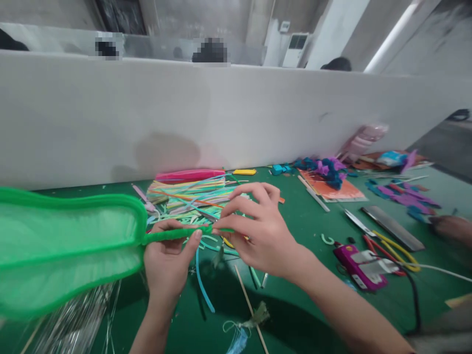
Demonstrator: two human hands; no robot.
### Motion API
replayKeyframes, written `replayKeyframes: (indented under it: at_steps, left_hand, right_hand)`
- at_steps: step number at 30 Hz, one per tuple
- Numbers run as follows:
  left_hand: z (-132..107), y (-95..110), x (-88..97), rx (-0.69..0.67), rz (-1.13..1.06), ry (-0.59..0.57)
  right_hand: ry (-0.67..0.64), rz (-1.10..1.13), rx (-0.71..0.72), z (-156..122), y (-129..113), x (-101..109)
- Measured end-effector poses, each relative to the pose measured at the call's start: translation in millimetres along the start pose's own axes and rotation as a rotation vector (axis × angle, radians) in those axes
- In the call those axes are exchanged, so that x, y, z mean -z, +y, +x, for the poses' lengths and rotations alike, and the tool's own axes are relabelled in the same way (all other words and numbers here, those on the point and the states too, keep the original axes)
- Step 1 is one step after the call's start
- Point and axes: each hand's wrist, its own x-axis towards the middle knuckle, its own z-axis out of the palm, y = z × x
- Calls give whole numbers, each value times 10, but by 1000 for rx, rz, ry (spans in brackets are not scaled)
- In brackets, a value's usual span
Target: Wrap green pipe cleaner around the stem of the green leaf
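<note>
My left hand [166,260] is closed round the fuzzy green stem [177,234] of a large green mesh leaf shape [66,246] that stretches off to the left. My right hand [254,231] pinches the free end of that same stem with thumb and forefinger, its other fingers curled above. Both hands hover over a green table [295,305]. Right behind them lies a pile of coloured strips [188,196].
A white partition wall [221,118] runs along the table's far edge. At right lie a purple glue gun [363,268] with its cord, scissors [387,248], a metal ruler [393,227], orange paper [335,189] and purple and blue scraps. Thin sticks and clear wrapping lie near the front.
</note>
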Motion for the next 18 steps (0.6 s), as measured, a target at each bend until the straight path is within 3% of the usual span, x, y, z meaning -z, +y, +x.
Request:
replayKeyframes:
  at_steps: [3, 8, 14, 18]
  left_hand:
    - [-22, 70, 21, 35, 9, -97]
    - [-73, 213, 24, 173, -75, -162]
    - [-105, 325, 0, 298, -217, -152]
    - [-105, 333, -7, 331, -289, -124]
  right_hand:
    - [-134, 110, -51, 140, 101, 72]
    - [-258, 567, -344, 225, 193, 52]
    - [-291, 1140, -708, 55, 190, -176]
    - [-219, 1412, -1009, -91, 52, -351]
